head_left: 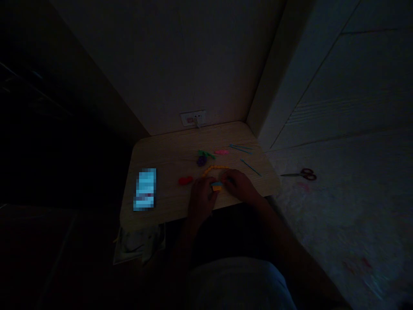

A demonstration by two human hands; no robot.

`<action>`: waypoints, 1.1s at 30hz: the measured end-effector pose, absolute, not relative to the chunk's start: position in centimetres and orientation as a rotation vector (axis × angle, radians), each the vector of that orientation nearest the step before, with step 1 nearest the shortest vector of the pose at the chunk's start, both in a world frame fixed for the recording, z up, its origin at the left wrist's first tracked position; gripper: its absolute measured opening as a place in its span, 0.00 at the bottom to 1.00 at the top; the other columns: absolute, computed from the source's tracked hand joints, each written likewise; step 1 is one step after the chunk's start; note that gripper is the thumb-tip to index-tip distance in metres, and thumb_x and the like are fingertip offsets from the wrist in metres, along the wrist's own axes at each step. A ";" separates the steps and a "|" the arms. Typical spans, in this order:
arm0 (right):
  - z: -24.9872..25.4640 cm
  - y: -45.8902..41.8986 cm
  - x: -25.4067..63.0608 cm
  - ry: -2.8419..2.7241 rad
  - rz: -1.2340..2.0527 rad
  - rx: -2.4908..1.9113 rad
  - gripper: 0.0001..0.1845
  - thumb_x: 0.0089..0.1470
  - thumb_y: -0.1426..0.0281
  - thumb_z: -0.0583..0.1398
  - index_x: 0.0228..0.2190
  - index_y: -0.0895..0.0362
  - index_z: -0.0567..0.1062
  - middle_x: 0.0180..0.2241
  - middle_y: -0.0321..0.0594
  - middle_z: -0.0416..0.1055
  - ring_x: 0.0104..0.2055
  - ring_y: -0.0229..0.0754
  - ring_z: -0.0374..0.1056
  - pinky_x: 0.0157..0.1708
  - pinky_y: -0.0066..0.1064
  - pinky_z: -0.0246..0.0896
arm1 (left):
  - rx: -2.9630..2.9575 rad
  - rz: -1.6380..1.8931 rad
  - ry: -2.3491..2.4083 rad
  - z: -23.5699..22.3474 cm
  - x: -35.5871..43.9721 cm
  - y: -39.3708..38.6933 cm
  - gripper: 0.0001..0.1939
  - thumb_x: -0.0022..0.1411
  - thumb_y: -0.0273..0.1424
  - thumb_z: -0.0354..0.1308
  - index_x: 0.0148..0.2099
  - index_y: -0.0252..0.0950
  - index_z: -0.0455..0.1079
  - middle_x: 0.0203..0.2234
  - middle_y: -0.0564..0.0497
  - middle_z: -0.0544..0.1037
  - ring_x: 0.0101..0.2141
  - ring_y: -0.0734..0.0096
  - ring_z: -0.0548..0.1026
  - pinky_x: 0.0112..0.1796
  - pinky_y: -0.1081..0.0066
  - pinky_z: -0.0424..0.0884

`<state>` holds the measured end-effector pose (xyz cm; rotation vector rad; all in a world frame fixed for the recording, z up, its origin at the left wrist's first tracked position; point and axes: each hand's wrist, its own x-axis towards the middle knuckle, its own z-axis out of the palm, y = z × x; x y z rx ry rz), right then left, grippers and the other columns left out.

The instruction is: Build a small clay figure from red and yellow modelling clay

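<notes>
The light is very dim. My left hand (200, 196) is closed at the front part of the small wooden table, gripping a small block-like piece (217, 187), blue on top and orange below. Just to its right, my right hand (238, 183) has its fingers pinched together beside that piece. Whatever sits between those fingertips is too dark to make out. Beyond both hands curves an orange, braided-looking strand (217, 167), its ends running down towards my fingers. A red lump (185, 180) lies left of my left hand.
Farther back lie a purple ball (201, 161), a green piece (206, 153), a pink piece (221, 152) and several thin blue sticks (251, 167). A lit, blurred screen (145, 189) is on the left. Scissors (301, 174) rest on the pale surface at right. A wall socket (193, 118) is behind.
</notes>
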<state>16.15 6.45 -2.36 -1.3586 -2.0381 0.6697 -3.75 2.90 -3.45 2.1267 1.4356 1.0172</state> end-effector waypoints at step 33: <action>-1.6 6.1 16.0 -2.013 0.768 -1.423 0.08 0.59 0.73 0.61 0.37 0.56 0.81 0.39 0.45 0.81 0.42 0.47 0.75 0.46 0.36 0.65 | 2.143 1.033 1.445 -3.5 -3.7 2.8 0.17 0.65 0.28 0.63 0.56 0.41 0.68 0.50 0.45 0.78 0.52 0.55 0.74 0.56 0.52 0.70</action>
